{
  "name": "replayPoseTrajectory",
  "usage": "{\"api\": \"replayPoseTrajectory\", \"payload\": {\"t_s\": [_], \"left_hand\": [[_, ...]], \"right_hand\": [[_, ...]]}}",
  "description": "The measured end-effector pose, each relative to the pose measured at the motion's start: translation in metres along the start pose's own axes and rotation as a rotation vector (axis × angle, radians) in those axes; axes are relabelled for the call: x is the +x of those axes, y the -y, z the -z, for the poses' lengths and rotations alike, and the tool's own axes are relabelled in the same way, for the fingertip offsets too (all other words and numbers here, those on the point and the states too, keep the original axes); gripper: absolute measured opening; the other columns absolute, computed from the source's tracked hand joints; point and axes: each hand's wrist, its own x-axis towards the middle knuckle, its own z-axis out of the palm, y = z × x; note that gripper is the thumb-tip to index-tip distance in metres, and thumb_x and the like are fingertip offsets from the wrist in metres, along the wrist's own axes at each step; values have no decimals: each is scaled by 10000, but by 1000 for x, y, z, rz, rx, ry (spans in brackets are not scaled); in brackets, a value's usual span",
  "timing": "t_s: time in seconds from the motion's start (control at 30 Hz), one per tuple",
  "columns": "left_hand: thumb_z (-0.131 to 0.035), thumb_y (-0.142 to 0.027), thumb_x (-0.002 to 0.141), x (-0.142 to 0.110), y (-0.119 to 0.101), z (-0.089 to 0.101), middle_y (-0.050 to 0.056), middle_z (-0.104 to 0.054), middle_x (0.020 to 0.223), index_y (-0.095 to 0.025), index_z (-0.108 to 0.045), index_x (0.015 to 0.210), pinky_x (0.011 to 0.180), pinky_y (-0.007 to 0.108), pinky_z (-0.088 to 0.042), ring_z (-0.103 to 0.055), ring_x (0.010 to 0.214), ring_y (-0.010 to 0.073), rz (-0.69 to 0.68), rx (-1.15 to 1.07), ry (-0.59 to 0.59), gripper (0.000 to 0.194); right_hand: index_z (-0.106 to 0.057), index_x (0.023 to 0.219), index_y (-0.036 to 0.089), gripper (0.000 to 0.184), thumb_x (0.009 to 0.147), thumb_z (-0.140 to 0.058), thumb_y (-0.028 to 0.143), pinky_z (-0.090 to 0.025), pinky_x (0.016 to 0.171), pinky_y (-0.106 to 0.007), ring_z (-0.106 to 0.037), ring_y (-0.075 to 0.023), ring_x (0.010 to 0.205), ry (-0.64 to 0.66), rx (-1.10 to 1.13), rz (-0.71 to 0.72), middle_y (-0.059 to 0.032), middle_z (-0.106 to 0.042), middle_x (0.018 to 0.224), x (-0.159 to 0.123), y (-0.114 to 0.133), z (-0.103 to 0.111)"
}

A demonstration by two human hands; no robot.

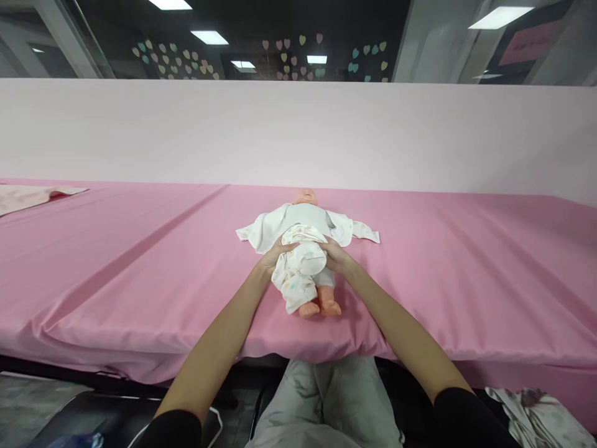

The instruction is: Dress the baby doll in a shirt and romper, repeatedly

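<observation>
A baby doll [329, 295] lies on its back on the pink sheet, its feet towards me and its head at the far end. It wears a white long-sleeved top [270, 227] with both sleeves spread out sideways. White baby pants [298, 277] with a small print are bunched over its belly and legs. One pant leg hangs down to the ankle on the left, while the right shin and foot are bare. My left hand [276, 255] grips the pants' left edge, and my right hand [337, 257] grips the right edge. Some fingertips are hidden in the cloth.
The pink sheet [140, 267] covers a wide padded table with a low white wall [298, 134] behind it. A pale pink cloth [28, 196] lies far left. Below the front edge are a black chair [88, 420] at left and patterned fabric [545, 417] at right.
</observation>
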Motion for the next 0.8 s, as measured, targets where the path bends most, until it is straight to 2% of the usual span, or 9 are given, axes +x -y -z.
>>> {"api": "replayPoseTrajectory", "payload": {"t_s": [0.13, 0.27, 0.37, 0.5, 0.7, 0.8], "left_hand": [[-689, -33, 611, 4, 1, -1, 98, -656, 1094, -166, -467, 1257, 892, 338, -504, -629, 987, 251, 21, -20, 7, 696], [-692, -149, 668, 3, 1, -1, 108, -646, 1113, -165, -455, 1275, 905, 372, -491, -627, 990, 262, 42, -5, 31, 652], [-734, -225, 638, -1, -2, -2, 133, -631, 1132, -154, -450, 1287, 917, 398, -475, -611, 1012, 289, 50, 61, 102, 712], [-781, -138, 535, -4, -7, -3, 112, -596, 1199, -226, -408, 1329, 945, 397, -451, -572, 1073, 297, 31, 223, 199, 882], [-748, -137, 543, 0, -5, 1, 114, -580, 1223, -235, -407, 1336, 902, 372, -479, -573, 1070, 289, 38, 241, 222, 869], [-710, -71, 525, 2, -3, 2, 113, -595, 1201, -219, -406, 1335, 868, 355, -498, -604, 1017, 275, 25, 192, 201, 877]], "right_hand": [[-624, 968, 154, 299, 672, -659, 167, -501, 812, -322, -635, -203, 900, 35, 45, -7, -52, -702, 893, 2, -2, 1], [-613, 994, 158, 303, 694, -647, 172, -497, 829, -331, -627, -202, 928, 64, 70, -8, -54, -697, 935, 1, -2, 1], [-611, 985, 147, 274, 713, -628, 167, -504, 814, -326, -633, -199, 905, 22, 61, -16, -53, -698, 915, 1, -2, 0], [-618, 954, 127, 218, 742, -594, 174, -513, 790, -324, -639, -195, 858, -21, 42, -60, -64, -695, 901, -1, 0, -2], [-618, 972, 125, 273, 721, -654, 225, -512, 772, -283, -630, -164, 811, -54, -6, -27, -62, -684, 921, -6, 2, -2], [-602, 1024, 147, 378, 681, -707, 266, -514, 766, -293, -626, -172, 834, 34, -81, -24, -57, -673, 958, -9, 5, -2]]}}
